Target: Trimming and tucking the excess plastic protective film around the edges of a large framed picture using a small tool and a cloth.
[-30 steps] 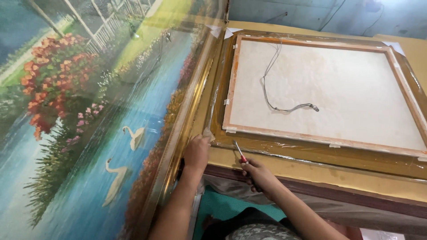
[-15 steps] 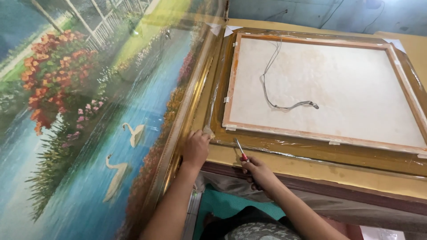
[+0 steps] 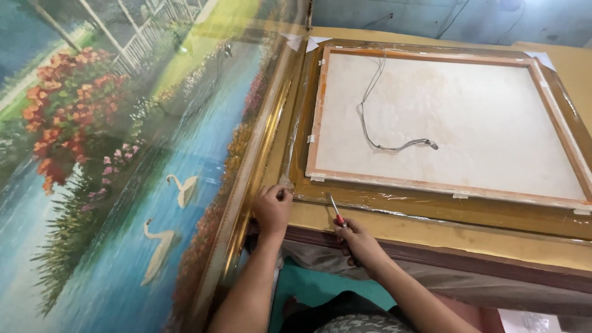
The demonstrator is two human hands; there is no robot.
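Note:
A gold picture frame [image 3: 431,209] lies face down on a table, wrapped in clear plastic film, its pale canvas back [image 3: 456,117] facing up with a grey hanging wire [image 3: 382,139] on it. My left hand [image 3: 273,208] pinches a strip of the clear film [image 3: 290,148] at the frame's near left corner. My right hand [image 3: 357,242] grips a small red-handled cutter [image 3: 336,213], its blade tip touching the frame's near edge just right of the left hand.
A large painting of swans, water and red flowers in a gold frame [image 3: 123,185] leans along the left, its edge touching the table. The yellow tabletop [image 3: 444,237] has a dark front edge. Turquoise cloth [image 3: 308,290] shows below it.
The hands have stayed at the frame's near left corner. The view has shifted slightly; the cutter tip sits a little closer to the frame edge.

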